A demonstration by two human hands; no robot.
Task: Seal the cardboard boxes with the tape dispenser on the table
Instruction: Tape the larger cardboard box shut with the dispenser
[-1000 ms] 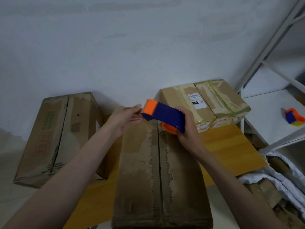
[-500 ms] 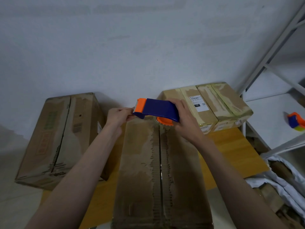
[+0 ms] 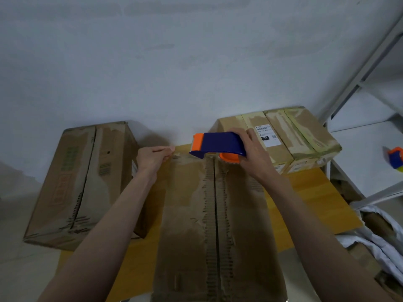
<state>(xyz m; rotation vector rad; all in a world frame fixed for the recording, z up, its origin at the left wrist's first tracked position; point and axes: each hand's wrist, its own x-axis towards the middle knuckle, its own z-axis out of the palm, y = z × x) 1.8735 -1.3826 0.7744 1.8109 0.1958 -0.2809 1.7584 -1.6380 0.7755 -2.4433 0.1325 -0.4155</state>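
My right hand (image 3: 253, 153) grips the blue-and-orange plastic tape dispenser (image 3: 218, 144) over the far end of the long brown cardboard box (image 3: 218, 225), long axis left-right, orange nose pointing left. My left hand (image 3: 152, 158) is curled, fingertips pinched together. Three cardboard boxes; two dispensers.
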